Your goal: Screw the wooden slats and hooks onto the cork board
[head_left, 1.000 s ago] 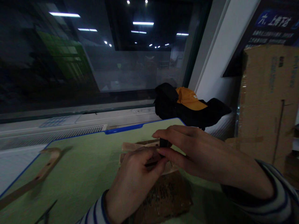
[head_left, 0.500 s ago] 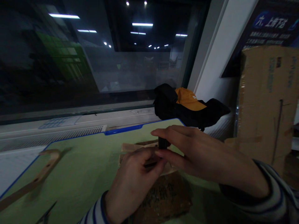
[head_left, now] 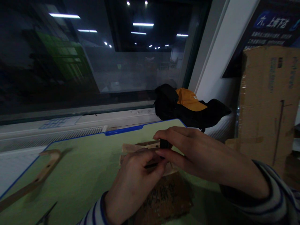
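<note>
In the head view, my right hand [head_left: 187, 145] reaches in from the right. Its thumb and fingers pinch a small black object [head_left: 164, 144], whose kind I cannot make out. My left hand [head_left: 138, 175] is closed just below, its thumb and index fingertips meeting close to the right thumb. Whatever lies in the left hand is mostly hidden. Light wooden strips [head_left: 131, 147] stick out behind the left hand, side by side. Under both hands sits a worn brown block [head_left: 170, 198] with dark markings on its surface.
A green board [head_left: 82, 168] with a blue rim covers the work area. On its left lies a curved wooden piece [head_left: 45, 170], with a dark pointed tool [head_left: 48, 214] nearer me. Behind are black cloth [head_left: 164, 103] and an orange cap [head_left: 188, 99]. A cardboard box [head_left: 267, 109] stands right.
The black object and my right fingertips have shifted very slightly to the right. My left hand stays almost in place.
</note>
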### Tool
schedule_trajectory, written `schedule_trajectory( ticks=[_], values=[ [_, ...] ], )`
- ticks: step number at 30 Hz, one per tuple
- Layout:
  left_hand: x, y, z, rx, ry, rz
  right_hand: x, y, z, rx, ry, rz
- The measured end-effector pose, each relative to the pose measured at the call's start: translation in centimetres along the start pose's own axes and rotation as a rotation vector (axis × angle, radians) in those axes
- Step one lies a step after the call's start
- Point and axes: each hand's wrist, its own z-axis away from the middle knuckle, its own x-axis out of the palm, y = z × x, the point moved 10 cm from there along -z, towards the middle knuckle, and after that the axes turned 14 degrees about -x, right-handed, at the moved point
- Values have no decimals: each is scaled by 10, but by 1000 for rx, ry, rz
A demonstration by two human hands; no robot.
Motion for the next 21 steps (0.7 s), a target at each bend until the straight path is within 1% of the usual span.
schedule_trajectory(
  ticks=[5,10,16,21],
  values=[
    [-1,-5,0,-45,7,63,-1,-2,0,-17,5,13],
    [-3,-5,0,-67,12,41,-2,0,1,5,18,21],
    [-1,-2,1,-13,-9,44,-1,-1,2,-10,15,26],
    [-3,0,1,0,7,5,1,2,0,2,2,11]
  ],
)
